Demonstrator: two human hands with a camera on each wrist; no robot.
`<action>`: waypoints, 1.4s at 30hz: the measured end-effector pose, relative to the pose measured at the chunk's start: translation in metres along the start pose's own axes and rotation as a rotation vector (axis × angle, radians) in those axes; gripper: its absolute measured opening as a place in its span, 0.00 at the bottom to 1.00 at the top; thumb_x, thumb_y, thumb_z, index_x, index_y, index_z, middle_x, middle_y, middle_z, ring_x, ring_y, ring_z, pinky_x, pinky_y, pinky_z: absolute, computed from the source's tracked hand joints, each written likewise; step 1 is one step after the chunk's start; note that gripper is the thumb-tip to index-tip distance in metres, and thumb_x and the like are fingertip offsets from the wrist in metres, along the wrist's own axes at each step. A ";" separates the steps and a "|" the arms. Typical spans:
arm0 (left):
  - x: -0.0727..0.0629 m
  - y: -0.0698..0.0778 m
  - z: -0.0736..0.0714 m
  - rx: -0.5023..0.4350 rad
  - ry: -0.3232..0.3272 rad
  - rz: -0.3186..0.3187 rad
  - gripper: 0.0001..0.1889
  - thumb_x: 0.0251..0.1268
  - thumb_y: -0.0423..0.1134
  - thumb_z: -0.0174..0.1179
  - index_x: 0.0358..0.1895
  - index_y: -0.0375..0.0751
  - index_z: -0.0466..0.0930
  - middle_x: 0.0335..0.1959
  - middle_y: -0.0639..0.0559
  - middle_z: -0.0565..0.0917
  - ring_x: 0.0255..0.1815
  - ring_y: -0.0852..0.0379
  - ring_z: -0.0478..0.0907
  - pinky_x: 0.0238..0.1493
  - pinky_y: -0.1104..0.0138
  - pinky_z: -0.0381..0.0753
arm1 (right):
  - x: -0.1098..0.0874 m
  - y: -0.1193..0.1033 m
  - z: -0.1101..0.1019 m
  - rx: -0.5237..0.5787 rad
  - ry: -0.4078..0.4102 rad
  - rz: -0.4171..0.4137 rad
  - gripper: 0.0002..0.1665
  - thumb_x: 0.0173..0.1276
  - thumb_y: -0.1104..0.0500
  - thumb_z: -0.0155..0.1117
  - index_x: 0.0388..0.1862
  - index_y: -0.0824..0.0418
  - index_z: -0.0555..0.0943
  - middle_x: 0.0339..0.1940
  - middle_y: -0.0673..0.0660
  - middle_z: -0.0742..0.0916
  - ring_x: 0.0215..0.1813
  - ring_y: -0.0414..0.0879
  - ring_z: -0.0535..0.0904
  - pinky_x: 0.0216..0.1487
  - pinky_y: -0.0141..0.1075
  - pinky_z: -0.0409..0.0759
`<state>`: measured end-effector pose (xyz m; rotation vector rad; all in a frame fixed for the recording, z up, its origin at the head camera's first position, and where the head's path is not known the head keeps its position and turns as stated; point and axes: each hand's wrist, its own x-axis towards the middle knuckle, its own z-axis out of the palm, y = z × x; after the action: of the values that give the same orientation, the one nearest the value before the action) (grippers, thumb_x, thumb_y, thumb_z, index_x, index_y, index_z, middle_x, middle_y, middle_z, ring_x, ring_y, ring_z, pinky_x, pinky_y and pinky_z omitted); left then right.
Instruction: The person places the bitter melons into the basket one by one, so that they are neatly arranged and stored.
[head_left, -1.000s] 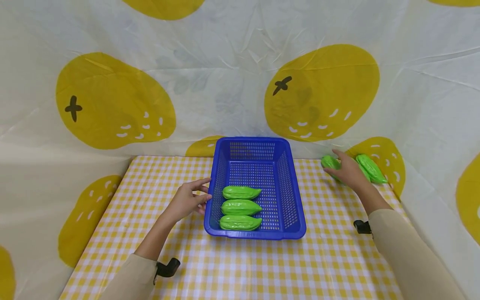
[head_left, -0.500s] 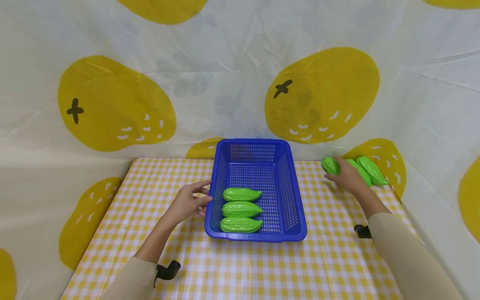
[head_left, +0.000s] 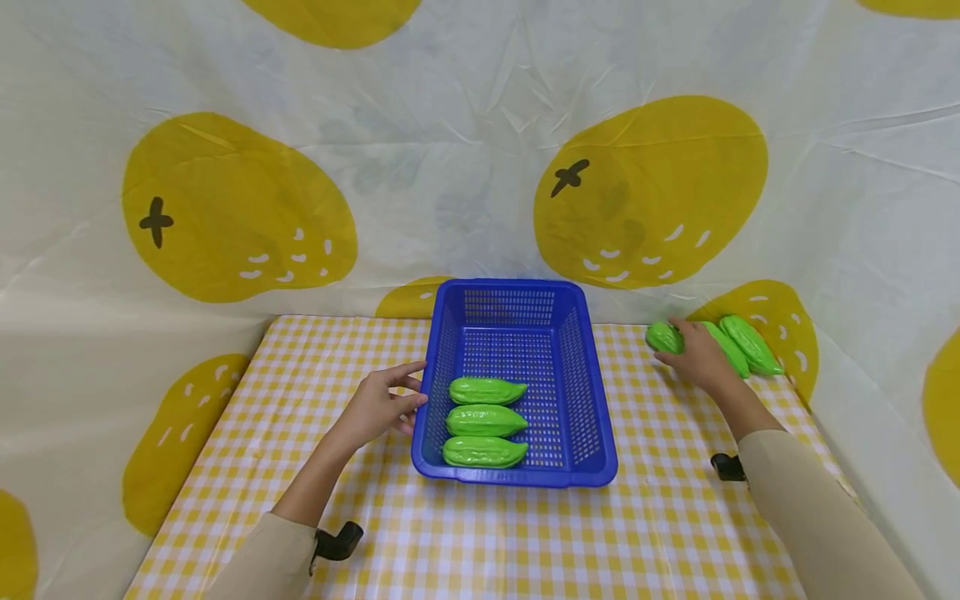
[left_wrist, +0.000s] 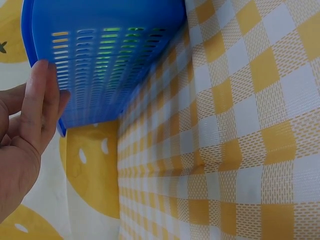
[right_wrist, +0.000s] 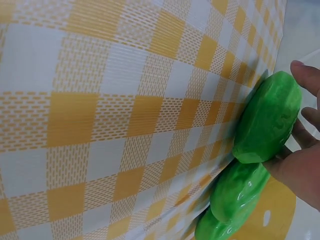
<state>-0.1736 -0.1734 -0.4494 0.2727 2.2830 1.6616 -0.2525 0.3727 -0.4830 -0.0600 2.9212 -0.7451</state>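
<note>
At the back right of the table, my right hand [head_left: 699, 357] grips the nearest-left of three glossy green bitter melons [head_left: 663, 337]. In the right wrist view its fingers curl round that ridged bitter melon [right_wrist: 270, 120], which still lies on the cloth. Two more, a middle bitter melon [head_left: 726, 348] and an outer bitter melon [head_left: 752, 344], lie beside it. My left hand [head_left: 377, 408] touches the left rim of a blue plastic basket [head_left: 513, 477] with extended fingers. Three bitter melons [head_left: 486, 421] lie in a column inside the basket's front left part.
A yellow-and-white checked cloth [head_left: 570, 542] covers the table. White sheeting with yellow fruit prints [head_left: 652, 192] hangs close behind the table and along its sides. Dark wrist mounts [head_left: 337, 542] are worn on both forearms.
My right hand has closed its fingers round the left bitter melon on the table. My left hand stays at the basket's rim, and the basket's contents are unchanged.
</note>
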 end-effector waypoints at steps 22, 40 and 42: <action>0.001 -0.003 -0.002 0.004 0.003 0.001 0.31 0.71 0.27 0.64 0.76 0.39 0.69 0.53 0.32 0.82 0.26 0.53 0.87 0.29 0.50 0.94 | 0.004 0.007 0.010 0.021 0.048 0.003 0.45 0.71 0.65 0.67 0.78 0.77 0.54 0.70 0.84 0.67 0.69 0.81 0.64 0.67 0.74 0.69; 0.002 -0.004 0.000 -0.005 0.005 -0.008 0.31 0.71 0.27 0.64 0.76 0.39 0.69 0.54 0.33 0.82 0.26 0.54 0.86 0.33 0.42 0.93 | -0.002 0.010 0.018 0.056 0.064 -0.011 0.46 0.73 0.67 0.63 0.80 0.75 0.50 0.73 0.85 0.63 0.73 0.81 0.58 0.70 0.75 0.65; 0.002 -0.004 0.000 -0.002 0.004 -0.010 0.31 0.71 0.27 0.64 0.76 0.39 0.69 0.53 0.33 0.83 0.26 0.54 0.86 0.33 0.43 0.93 | -0.002 0.011 0.018 0.059 0.064 -0.015 0.45 0.73 0.67 0.63 0.80 0.75 0.50 0.73 0.84 0.62 0.73 0.81 0.58 0.70 0.76 0.64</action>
<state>-0.1755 -0.1741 -0.4533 0.2573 2.2817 1.6619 -0.2483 0.3738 -0.5040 -0.0541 2.9597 -0.8498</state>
